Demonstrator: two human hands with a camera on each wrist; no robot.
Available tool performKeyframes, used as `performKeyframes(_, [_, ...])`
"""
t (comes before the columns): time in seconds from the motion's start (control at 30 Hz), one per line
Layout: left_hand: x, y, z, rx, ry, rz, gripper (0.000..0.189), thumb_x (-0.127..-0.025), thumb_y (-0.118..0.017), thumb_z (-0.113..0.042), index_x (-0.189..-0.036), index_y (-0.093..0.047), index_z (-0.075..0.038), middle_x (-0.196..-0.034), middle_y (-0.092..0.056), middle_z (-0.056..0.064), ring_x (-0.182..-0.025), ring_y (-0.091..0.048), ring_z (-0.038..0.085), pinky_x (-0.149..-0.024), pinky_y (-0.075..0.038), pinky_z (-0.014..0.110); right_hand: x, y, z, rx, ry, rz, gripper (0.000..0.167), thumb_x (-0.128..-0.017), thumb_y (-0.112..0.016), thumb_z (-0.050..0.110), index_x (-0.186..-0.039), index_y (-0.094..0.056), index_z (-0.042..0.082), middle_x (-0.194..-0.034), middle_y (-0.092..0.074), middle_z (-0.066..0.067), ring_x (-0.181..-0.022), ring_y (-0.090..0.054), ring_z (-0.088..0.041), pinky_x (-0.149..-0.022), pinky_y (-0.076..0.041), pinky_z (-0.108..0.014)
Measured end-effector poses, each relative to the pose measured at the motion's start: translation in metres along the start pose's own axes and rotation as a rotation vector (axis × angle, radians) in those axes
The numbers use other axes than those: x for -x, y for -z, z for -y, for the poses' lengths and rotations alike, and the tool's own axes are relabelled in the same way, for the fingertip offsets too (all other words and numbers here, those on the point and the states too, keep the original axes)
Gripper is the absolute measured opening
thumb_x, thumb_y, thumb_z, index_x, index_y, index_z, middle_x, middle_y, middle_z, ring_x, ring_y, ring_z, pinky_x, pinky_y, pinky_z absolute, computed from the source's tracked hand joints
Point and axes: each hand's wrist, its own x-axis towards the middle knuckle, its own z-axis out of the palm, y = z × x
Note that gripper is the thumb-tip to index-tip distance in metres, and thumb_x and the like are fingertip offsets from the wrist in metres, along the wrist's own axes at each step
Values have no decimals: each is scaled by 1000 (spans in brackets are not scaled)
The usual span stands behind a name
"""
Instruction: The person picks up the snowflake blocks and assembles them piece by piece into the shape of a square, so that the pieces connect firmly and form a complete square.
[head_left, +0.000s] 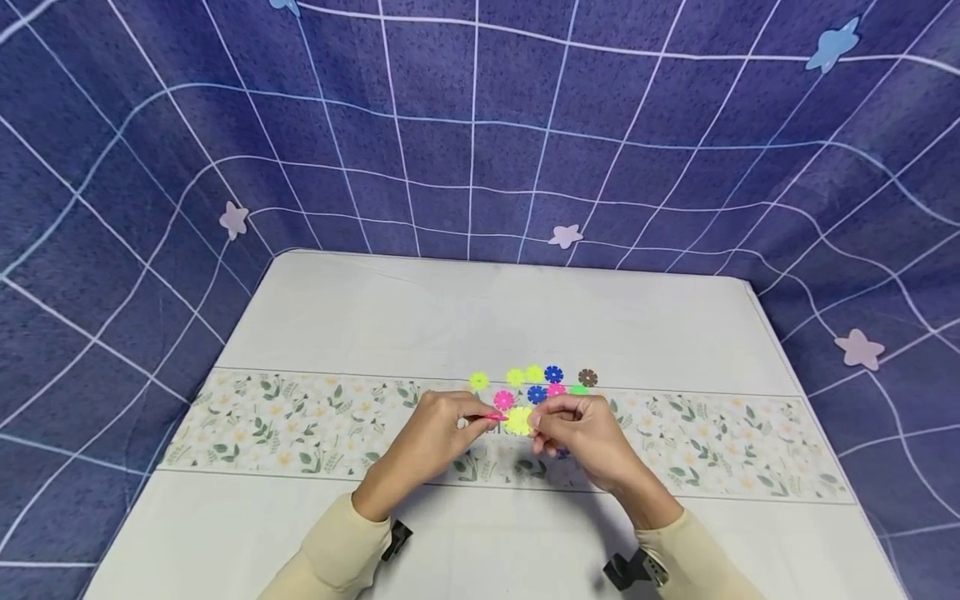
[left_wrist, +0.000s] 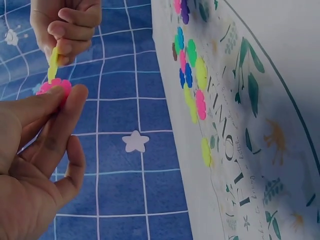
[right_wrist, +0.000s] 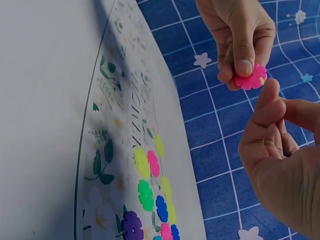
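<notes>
Left hand: We saw the left hand [head_left: 438, 429] pinching a hot-pink, flower-edged plastic disc [right_wrist: 250, 80] between thumb and fingertips, closed to the disc's thickness.
Right hand: Opposite, the right hand [head_left: 585, 433] pinched a bright yellow, flower-edged plastic disc [left_wrist: 53, 66] just as narrowly.
Meeting rims: Between both hands the two discs touched at their edges, yellow turned across pink; we could not tell how deeply their notches engaged.
Under the right hand: A purple, flower-edged plastic disc [right_wrist: 133, 226] lay on the table.
Beyond the hands: We counted among the flat loose pieces a brown notched plastic disc [head_left: 588, 377] and a green notched plastic disc [head_left: 579, 389].
Slip risk: We judged that misaligned notches could make the rims skid under a push.
Drop risk: Such small fingertip holds could let either disc twist free and fall.
</notes>
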Motion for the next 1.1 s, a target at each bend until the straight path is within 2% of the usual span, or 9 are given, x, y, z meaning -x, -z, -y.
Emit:
performKeyframes(0.17, [0,-2,1,-92,-78,-7,9,-89,-81,-10,-98,-83,-13,-91,-80,-1,-80,-74,9,-74,-60,27,-1,-1,-3,8,-21,25,22,-99,-65,6,-103,-67,-16,-77,-74,-6,-64,-70,-12,-58,-55,-25])
performKeyframes(0.37, [2,-5,0,-261,-148,-3,9,-86,-84,-13,-95,-83,-16,-88,-79,-5,-80,-73,8,-81,-57,32,-3,-2,-6,45,-37,35,20,-98,-66,5,-101,-68,-15,-77,-74,-11,-62,-69,-12,-58,-55,-26])
performKeyframes(0.6, [-1,-6,2,-288,-167,16,8,-89,-82,-12,-96,-83,-16,-89,-79,-6,-81,-74,8,-82,-57,30,-6,-4,-2,83,-23,47,19,-99,-66,6,-100,-69,-12,-71,-71,-5,-61,-67,-12,-57,-54,-26])
performKeyframes(0.9, [-2,-9,1,-325,-223,-20,5,-91,-79,-13,-95,-83,-12,-87,-79,-2,-82,-75,12,-89,-56,33,-9,-5,-3,57,-31,15,16,-97,-66,2,-98,-68,-14,-74,-72,-13,-61,-68,-12,-57,-54,-24])
performKeyframes(1.1, [-1,-12,2,-355,-229,-27,7,-89,-80,-10,-96,-82,-10,-88,-79,-1,-81,-74,12,-94,-54,35,-11,-7,-6,41,-27,10,18,-97,-65,0,-99,-66,-18,-72,-72,-5,-61,-68,-12,-58,-56,-24])
